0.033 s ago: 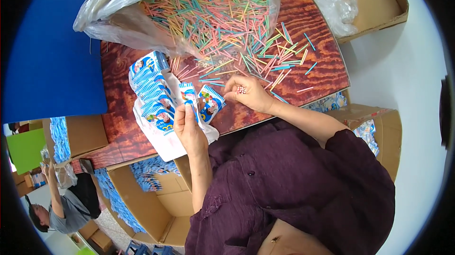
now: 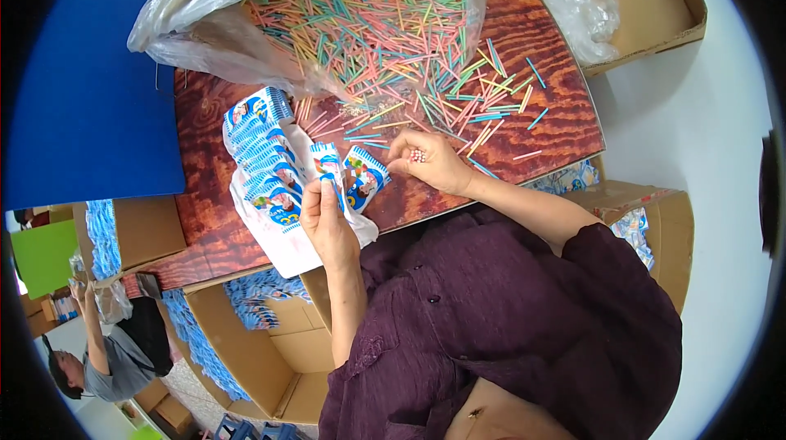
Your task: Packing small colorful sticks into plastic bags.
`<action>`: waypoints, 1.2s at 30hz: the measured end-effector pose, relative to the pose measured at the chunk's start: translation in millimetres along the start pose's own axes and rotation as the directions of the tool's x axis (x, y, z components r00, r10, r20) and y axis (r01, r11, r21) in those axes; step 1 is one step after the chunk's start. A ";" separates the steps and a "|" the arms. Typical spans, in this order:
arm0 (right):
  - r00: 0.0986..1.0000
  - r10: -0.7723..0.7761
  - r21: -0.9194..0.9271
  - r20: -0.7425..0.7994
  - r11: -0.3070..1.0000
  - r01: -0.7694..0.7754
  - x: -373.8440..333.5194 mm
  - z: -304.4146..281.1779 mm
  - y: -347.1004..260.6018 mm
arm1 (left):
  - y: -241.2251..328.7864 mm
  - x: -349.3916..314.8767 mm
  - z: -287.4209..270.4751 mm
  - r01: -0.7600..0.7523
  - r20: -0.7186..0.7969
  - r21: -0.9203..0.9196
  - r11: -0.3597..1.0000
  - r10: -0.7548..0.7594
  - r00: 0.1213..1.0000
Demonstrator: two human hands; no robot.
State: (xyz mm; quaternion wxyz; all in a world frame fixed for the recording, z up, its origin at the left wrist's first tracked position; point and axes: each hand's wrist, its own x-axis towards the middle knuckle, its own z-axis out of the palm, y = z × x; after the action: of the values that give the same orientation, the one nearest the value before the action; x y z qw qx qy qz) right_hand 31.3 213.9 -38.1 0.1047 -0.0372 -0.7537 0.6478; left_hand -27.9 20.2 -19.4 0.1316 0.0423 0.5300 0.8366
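Observation:
My left hand (image 2: pixel 331 225) pinches a small blue-and-white packet (image 2: pixel 327 162) between thumb and fingers, just above the table's near edge. To its right, my right hand (image 2: pixel 438 165) is curled round a bundle of thin sticks (image 2: pixel 419 156); only their pale round ends show between the fingers. Another packet (image 2: pixel 365 178), printed with a cartoon figure, lies between the two hands. Left of my left hand, a row of overlapping packets (image 2: pixel 266 166) rests on a white sheet or bag (image 2: pixel 299 255). Loose coloured sticks (image 2: pixel 491 104) lie scattered beyond my right hand.
A clear plastic bag (image 2: pixel 205 39) spills a big heap of pastel sticks (image 2: pixel 372 27) onto the red wood-grain table (image 2: pixel 565 117). Cardboard boxes (image 2: pixel 307 350) holding packets stand below the near edge. A blue panel (image 2: pixel 90 88) rises at left. Another person (image 2: pixel 123 358) works at lower left.

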 end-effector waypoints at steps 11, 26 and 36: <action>0.994 0.102 0.155 -0.040 0.983 -0.095 -1.3 5.0 -9.1 | -0.9 -19.4 -1.5 0.049 -0.011 0.041 0.998 -0.049 0.999; 0.955 0.286 0.913 0.085 0.361 -0.189 36.5 4.3 -85.6 | 7.9 -33.0 0.4 -0.258 0.233 0.479 0.839 0.162 0.959; 0.966 0.228 0.777 0.120 0.584 -0.234 24.0 32.0 -89.6 | 8.1 -35.4 1.6 -0.378 0.297 0.544 0.749 0.250 0.922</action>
State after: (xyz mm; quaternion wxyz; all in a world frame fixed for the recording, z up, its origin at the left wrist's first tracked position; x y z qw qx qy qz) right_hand 8.4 173.3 48.2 0.0225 -0.0827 -0.3833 0.9196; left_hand 5.1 8.9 -9.0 0.0224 0.2562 0.7323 0.6306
